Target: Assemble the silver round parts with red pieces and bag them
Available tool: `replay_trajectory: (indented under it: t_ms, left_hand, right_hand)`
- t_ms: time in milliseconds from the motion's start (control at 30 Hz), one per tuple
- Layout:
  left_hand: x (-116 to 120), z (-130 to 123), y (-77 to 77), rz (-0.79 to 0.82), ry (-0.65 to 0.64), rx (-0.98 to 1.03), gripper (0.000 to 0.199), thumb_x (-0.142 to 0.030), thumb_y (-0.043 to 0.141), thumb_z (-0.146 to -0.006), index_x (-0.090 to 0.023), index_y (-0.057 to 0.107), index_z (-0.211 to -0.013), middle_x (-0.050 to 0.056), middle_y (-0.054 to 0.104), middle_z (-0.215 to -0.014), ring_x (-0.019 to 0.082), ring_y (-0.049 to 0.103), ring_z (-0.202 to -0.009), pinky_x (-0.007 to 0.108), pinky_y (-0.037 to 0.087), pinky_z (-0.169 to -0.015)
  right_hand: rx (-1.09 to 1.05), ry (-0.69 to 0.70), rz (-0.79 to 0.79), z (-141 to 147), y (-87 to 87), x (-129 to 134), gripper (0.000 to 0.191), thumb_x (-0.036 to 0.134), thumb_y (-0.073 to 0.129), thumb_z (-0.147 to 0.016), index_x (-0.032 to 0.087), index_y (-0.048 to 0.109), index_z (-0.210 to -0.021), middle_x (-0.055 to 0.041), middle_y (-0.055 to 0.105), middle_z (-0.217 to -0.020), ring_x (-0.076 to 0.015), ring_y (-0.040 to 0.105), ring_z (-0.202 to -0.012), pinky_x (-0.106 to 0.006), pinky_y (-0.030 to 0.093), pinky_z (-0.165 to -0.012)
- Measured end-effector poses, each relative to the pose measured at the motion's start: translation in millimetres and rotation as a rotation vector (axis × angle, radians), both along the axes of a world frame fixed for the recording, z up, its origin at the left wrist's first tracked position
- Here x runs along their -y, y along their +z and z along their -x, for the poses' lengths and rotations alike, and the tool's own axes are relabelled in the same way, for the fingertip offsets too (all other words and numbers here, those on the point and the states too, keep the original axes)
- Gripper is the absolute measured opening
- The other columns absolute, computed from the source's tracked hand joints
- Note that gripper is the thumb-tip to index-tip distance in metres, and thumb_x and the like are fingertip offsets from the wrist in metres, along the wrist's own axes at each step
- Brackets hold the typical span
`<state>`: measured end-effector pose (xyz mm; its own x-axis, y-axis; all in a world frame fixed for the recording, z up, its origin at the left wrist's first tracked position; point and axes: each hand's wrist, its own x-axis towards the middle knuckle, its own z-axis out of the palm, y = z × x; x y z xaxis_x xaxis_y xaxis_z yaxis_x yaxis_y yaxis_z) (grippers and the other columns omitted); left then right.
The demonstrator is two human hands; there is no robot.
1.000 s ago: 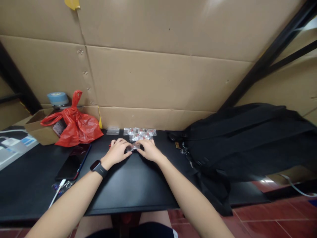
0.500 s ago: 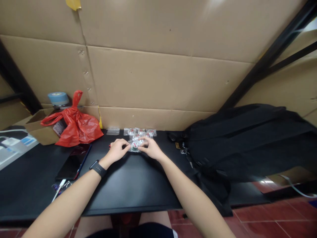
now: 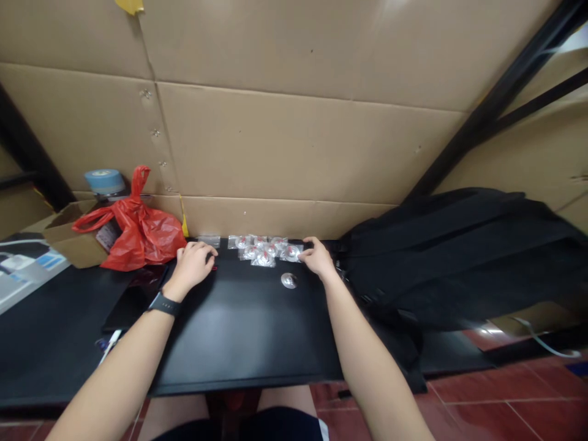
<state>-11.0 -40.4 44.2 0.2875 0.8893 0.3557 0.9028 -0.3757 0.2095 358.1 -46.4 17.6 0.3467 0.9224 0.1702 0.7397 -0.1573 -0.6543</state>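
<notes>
Several small clear plastic packets (image 3: pixel 263 259), each with a round silvery piece marked in red, lie clustered at the back of the black table. My right hand (image 3: pixel 318 260) is at the right edge of the rightmost packet (image 3: pixel 290 252), with fingertips on its edge and the index finger raised. A bare round silvery disc (image 3: pixel 289 280) lies on the table in front of that packet. My left hand (image 3: pixel 195 264), a dark watch on its wrist, rests left of the cluster with fingers apart and nothing visible in them. A small red item (image 3: pixel 214 267) shows beside its thumb, mostly hidden.
Flat clear bags (image 3: pixel 209 241) lie behind my left hand. At the left are a red plastic bag (image 3: pixel 144 236), a cardboard box (image 3: pixel 76 242), a dark phone (image 3: pixel 131 306) and a power strip (image 3: pixel 25 275). A black backpack (image 3: pixel 459 263) fills the right side, and cardboard (image 3: pixel 275 141) walls the back.
My hands have parted from the packet they both held, which now lies in the cluster. The left moved left, the right moved right to another packet. The bare disc has come into view.
</notes>
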Motion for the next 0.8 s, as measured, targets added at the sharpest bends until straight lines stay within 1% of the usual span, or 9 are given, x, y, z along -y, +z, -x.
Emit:
replay_trajectory:
  t_ms: [67, 100, 200, 267, 367, 433, 533, 600, 800]
  left_hand:
    - [-7.8, 14.4, -0.7, 0.059, -0.037, -0.044, 0.023, -0.027, 0.052, -0.087, -0.025, 0.072, -0.099, 0.006, 0.071, -0.112, 0.030, 0.059, -0.107, 0.043, 0.043, -0.089]
    - [-11.2, 20.5, -1.4, 0.102, -0.093, -0.048, 0.023, -0.028, 0.053, -0.087, -0.025, 0.072, -0.099, 0.006, 0.071, -0.112, 0.028, 0.062, -0.105, 0.040, 0.045, -0.088]
    - [-17.3, 31.8, -3.7, 0.196, -0.272, -0.024, 0.025, -0.033, 0.057, -0.085, -0.023, 0.073, -0.101, 0.007, 0.072, -0.107, 0.024, 0.066, -0.096, 0.033, 0.049, -0.085]
    - [-17.9, 33.4, -5.2, 0.209, -0.320, 0.008, 0.025, -0.034, 0.059, -0.082, -0.022, 0.074, -0.100, 0.008, 0.073, -0.101, 0.022, 0.067, -0.090, 0.031, 0.050, -0.083]
    - [-16.9, 30.3, -7.8, 0.219, -0.327, 0.076, 0.020, -0.033, 0.063, -0.079, -0.022, 0.076, -0.091, 0.007, 0.073, -0.090, 0.021, 0.067, -0.079, 0.029, 0.051, -0.077]
    - [-16.4, 27.4, -9.8, 0.227, -0.319, 0.106, 0.016, -0.033, 0.065, -0.078, -0.023, 0.076, -0.084, 0.005, 0.073, -0.084, 0.019, 0.067, -0.074, 0.027, 0.050, -0.073]
    - [-15.8, 23.5, -12.1, 0.218, -0.307, 0.106, 0.014, -0.033, 0.066, -0.079, -0.023, 0.075, -0.077, 0.004, 0.072, -0.078, 0.018, 0.065, -0.069, 0.027, 0.048, -0.070]
    - [-14.3, 20.6, -11.7, 0.196, -0.317, 0.080, 0.013, -0.032, 0.065, -0.079, -0.024, 0.074, -0.074, 0.003, 0.072, -0.076, 0.019, 0.065, -0.071, 0.027, 0.047, -0.072]
    - [0.1, 5.5, 3.7, 0.076, -0.326, 0.049, 0.014, -0.029, 0.061, -0.082, -0.024, 0.072, -0.076, 0.005, 0.071, -0.093, 0.021, 0.065, -0.087, 0.031, 0.046, -0.082]
  right_hand:
    - [0.036, -0.012, 0.057, 4.2, -2.9, -1.0, 0.045, 0.016, 0.067, -0.076, 0.029, 0.054, -0.117, 0.0014, 0.075, -0.087, -0.0223, 0.067, -0.097, -0.037, 0.043, -0.086]
    - [0.067, -0.017, 0.056, 7.0, -2.9, -1.0, 0.045, 0.017, 0.066, -0.078, 0.029, 0.053, -0.119, -0.0004, 0.075, -0.091, -0.0237, 0.066, -0.100, -0.039, 0.042, -0.088]
    - [0.189, 0.020, -0.042, 11.9, 2.6, 1.9, 0.038, 0.025, 0.067, -0.081, 0.024, 0.057, -0.118, -0.0087, 0.070, -0.104, -0.0260, 0.064, -0.102, -0.039, 0.043, -0.087]
    - [0.210, 0.185, -0.066, 11.6, 8.5, 6.6, 0.030, 0.031, 0.069, -0.080, 0.021, 0.063, -0.108, -0.0100, 0.068, -0.104, -0.0238, 0.064, -0.096, -0.034, 0.045, -0.082]
    - [0.171, 0.535, 0.091, 12.4, 14.6, 15.5, 0.039, 0.036, 0.083, -0.065, 0.021, 0.069, -0.098, -0.0044, 0.067, -0.094, -0.0194, 0.064, -0.081, -0.028, 0.047, -0.073]
    - [0.160, 0.625, 0.193, 16.7, 15.8, 20.1, 0.045, 0.031, 0.089, -0.054, 0.021, 0.071, -0.094, -0.0015, 0.068, -0.088, -0.0177, 0.064, -0.074, -0.027, 0.047, -0.068]
    - [0.188, 0.608, 0.227, 26.2, 16.5, 23.7, 0.038, 0.023, 0.088, -0.051, 0.021, 0.072, -0.085, 0.0000, 0.069, -0.080, -0.0169, 0.063, -0.069, -0.026, 0.045, -0.064]
    - [0.214, 0.611, 0.234, 31.2, 18.2, 25.2, 0.033, 0.021, 0.086, -0.052, 0.021, 0.071, -0.081, 0.0002, 0.070, -0.078, -0.0170, 0.063, -0.069, -0.026, 0.044, -0.063]
    - [0.168, 0.634, 0.209, 34.8, 27.8, 31.2, 0.035, 0.019, 0.080, -0.058, 0.021, 0.069, -0.092, 0.0010, 0.070, -0.084, -0.0138, 0.061, -0.066, -0.024, 0.044, -0.062]
